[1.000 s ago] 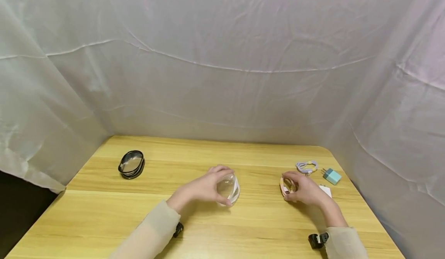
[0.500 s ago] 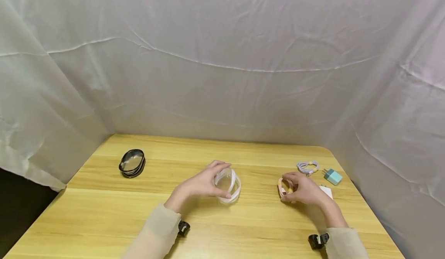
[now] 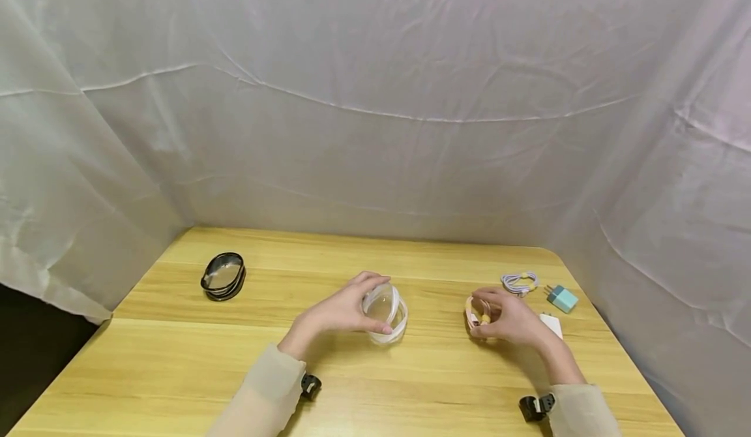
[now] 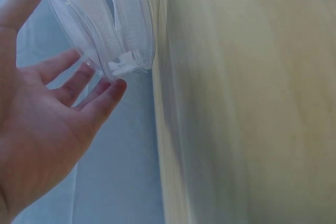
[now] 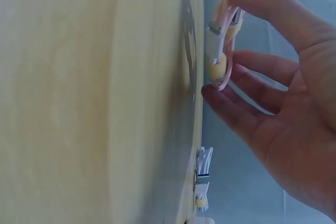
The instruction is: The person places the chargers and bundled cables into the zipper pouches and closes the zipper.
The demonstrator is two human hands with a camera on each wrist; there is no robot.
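Observation:
My left hand grips a clear round zip case by its rim, thumb on the near side and fingers on the far side. In the left wrist view the case has its two halves spread apart, with white zipper bands along them. My right hand pinches a coiled pink charging cable between thumb and fingers. The right wrist view has this cable raised off the tabletop, with yellow ties round it and a metal plug showing.
Beyond the right hand lie a coiled pale purple cable, a teal plug charger and a white charger, partly covered by the wrist. A black-rimmed clear case sits at the table's far left. Grey cloth hangs behind the table.
The left hand has turned the clear case, and its two white-banded halves now show apart. The right hand has shifted slightly left with the pink cable.

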